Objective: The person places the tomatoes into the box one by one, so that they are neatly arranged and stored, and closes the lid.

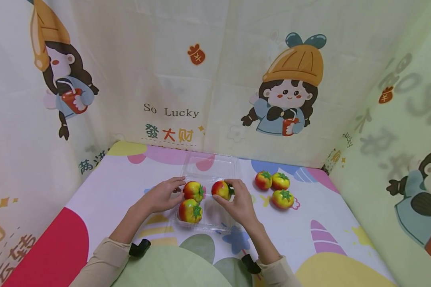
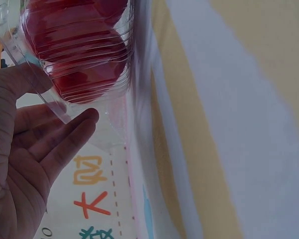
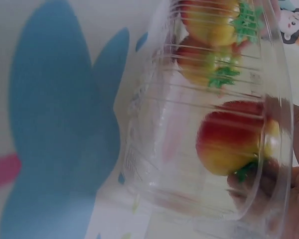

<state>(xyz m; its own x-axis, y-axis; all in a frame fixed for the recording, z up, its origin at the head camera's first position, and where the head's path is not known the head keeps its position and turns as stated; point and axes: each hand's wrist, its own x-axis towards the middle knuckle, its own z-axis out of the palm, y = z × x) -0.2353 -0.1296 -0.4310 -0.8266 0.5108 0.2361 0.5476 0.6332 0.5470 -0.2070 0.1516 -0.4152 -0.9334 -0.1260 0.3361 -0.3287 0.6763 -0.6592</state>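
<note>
A clear plastic box (image 1: 215, 228) with its lid (image 1: 210, 165) folded back stands on the table. Two red-yellow fruits, one (image 1: 193, 191) behind the other (image 1: 190, 211), sit in its left side. My right hand (image 1: 240, 202) grips a third fruit (image 1: 220, 189) between thumb and fingers at the box's right side; the right wrist view shows this fruit (image 3: 229, 137) through the clear wall. At the left rim is my left hand (image 1: 164, 195), its fingers loosely bent beside the rear fruit. In the left wrist view the left hand (image 2: 30, 144) has its thumb at the box rim (image 2: 55, 107).
Three more fruits (image 1: 281, 199) lie grouped on the table right of the box. Printed cloth (image 1: 219, 79) hangs behind the table and at both sides. A patterned cover (image 1: 265, 239) lies over the table.
</note>
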